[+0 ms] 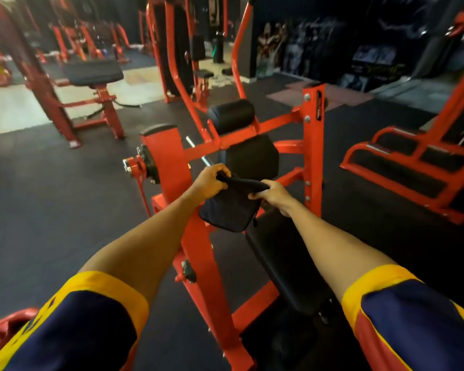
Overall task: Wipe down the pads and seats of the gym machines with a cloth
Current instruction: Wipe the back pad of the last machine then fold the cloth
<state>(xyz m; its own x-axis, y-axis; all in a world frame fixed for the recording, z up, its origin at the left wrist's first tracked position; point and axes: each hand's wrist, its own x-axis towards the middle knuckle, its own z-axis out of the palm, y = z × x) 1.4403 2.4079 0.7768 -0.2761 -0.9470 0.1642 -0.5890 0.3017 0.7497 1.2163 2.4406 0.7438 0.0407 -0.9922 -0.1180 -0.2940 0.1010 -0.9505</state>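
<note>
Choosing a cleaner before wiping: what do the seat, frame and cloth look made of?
The seat: black, smooth, faint sheen, probably vinyl over padding. The frame: rigid tubing, glossy orange-red paint, likely steel. The cloth: dark, matte, hangs limp, stitched edge, so fabric; fibre unclear.

Dark rubber floor covers the near part of the dim room. Far left, a pale floor patch catches light. Far right, a dark wall carries posters, with reddish mats at its foot.
</note>
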